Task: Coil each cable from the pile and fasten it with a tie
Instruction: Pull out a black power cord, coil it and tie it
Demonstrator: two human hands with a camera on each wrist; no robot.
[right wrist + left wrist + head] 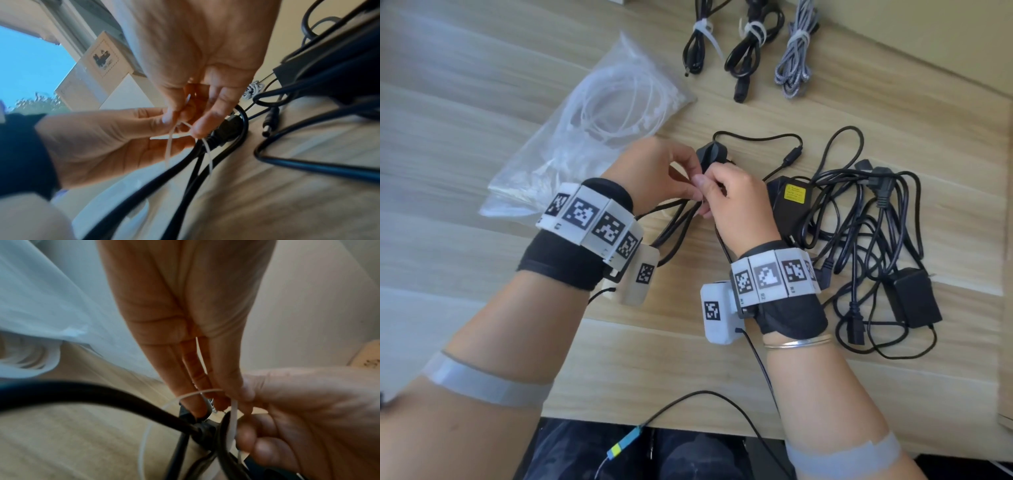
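Observation:
A coiled black cable (674,219) with a plug (707,152) hangs between my hands above the table. A thin white tie (233,423) loops around its strands (170,146). My left hand (664,171) pinches one end of the tie (200,356) between its fingers. My right hand (729,198) pinches the other end right beside it, fingertips of both hands touching. In the right wrist view the tie's two tails cross under my right fingertips (197,128). Whether the tie's tip is through its head is hidden.
A pile of loose black cables with power bricks (869,233) lies at the right. Three tied coils (748,48) sit at the far edge. A clear bag of white ties (599,123) lies at the left. The table's near edge (654,421) is by my lap.

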